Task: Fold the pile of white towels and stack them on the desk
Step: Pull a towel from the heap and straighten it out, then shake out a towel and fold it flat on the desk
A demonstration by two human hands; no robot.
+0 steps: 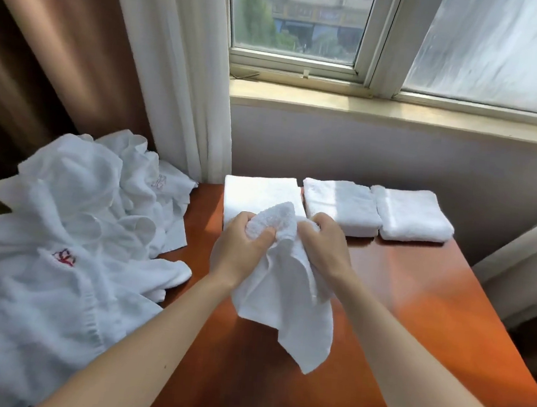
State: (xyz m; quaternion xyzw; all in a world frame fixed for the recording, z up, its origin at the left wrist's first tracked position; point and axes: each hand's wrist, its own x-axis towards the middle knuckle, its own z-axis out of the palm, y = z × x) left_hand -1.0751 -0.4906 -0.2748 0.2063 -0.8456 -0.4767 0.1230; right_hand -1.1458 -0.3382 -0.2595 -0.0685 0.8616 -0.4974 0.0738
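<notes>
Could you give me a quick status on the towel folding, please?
Left hand and right hand both grip one unfolded towel over the desk. Three folded towels along the far edge; pile heaped at left. Nothing in the way.

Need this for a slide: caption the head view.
Left hand and right hand grip a white towel over the desk; three folded towels behind.

Person, two arms in view. Left hand (239, 249) and right hand (324, 244) bare. Left forearm (148, 352) and right forearm (409, 364) bare, uncovered down to lower frame edge. Slender build. Small dark speck on left forearm, mid-length.
</notes>
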